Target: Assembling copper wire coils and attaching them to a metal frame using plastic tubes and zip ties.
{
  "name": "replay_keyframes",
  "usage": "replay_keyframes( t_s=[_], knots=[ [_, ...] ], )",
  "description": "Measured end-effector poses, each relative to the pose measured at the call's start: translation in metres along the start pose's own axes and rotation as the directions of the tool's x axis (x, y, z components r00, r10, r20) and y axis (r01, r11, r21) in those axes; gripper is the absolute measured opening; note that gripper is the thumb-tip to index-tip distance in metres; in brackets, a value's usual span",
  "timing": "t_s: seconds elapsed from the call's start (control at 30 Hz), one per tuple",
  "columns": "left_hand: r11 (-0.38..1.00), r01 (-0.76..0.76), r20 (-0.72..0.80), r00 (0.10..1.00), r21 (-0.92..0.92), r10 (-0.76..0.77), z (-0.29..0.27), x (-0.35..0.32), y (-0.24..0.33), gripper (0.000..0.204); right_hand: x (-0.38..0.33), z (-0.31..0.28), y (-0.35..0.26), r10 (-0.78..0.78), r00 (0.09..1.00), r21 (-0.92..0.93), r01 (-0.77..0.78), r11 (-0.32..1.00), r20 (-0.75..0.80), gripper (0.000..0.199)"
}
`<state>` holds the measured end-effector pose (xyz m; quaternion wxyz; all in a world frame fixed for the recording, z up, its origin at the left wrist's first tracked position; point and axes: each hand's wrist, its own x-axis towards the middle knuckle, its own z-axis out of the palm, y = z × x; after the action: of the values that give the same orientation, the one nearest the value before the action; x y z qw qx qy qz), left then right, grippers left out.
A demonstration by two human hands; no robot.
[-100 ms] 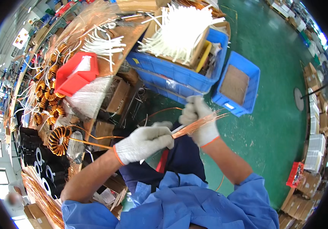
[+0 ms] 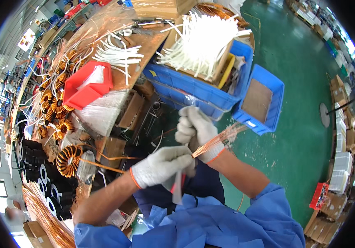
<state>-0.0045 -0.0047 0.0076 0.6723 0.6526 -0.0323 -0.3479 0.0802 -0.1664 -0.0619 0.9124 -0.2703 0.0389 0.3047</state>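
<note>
My left hand [image 2: 161,167], in a white glove, is closed around a bundle of fine copper wires [image 2: 214,142]. Past its fingertips the loose strands fan out up and to the right, across my right wrist. Also gloved, my right hand [image 2: 198,128] has its fingers curled just beyond; whatever they hold is hidden. A whitish strip [image 2: 178,190] hangs below my left hand, beside something red over my lap. From a copper-wound ring coil [image 2: 68,161] on the bench edge, two thick leads [image 2: 107,167] run toward my left hand.
A red bin [image 2: 88,89] and more wound coils [image 2: 61,128] lie on the bench at left. White tubes [image 2: 202,45] heap in a carton above blue crates [image 2: 194,87]. A smaller blue crate [image 2: 274,99] stands on the green floor.
My right hand has moved left and slightly down, nearer my left. The whitish strip now hangs lower beneath my left hand. The whole view has shifted a little.
</note>
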Motion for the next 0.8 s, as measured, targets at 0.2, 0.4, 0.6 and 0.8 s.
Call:
replay_keyframes(
  t_s=[0.2, 0.4, 0.6, 0.8],
  knots=[
    [0.974, -0.227, -0.516, 0.834, 0.001, 0.195, -0.020, 0.026, -0.014, 0.025, 0.216, 0.019, -0.057, -0.250, 0.963, -0.440, 0.270, 0.856, 0.106, 0.042],
    [0.951, -0.285, -0.630, 0.719, 0.115, 0.292, -0.057, 0.040, -0.029, 0.018, 0.461, 0.050, -0.115, -0.574, 0.613, -0.837, 0.446, -0.317, 0.544, 0.023],
    [0.984, -0.179, -0.740, 0.658, 0.026, 0.139, -0.081, 0.055, -0.052, 0.020, 0.618, 0.107, -0.141, -0.483, 0.625, -0.755, 0.285, -0.590, 0.613, 0.028],
    [0.918, -0.158, -0.719, 0.674, -0.363, -0.169, -0.093, 0.063, -0.081, 0.020, 0.706, 0.128, -0.152, -0.257, 0.944, -0.594, -0.087, -0.800, 0.208, 0.046]
  ],
)
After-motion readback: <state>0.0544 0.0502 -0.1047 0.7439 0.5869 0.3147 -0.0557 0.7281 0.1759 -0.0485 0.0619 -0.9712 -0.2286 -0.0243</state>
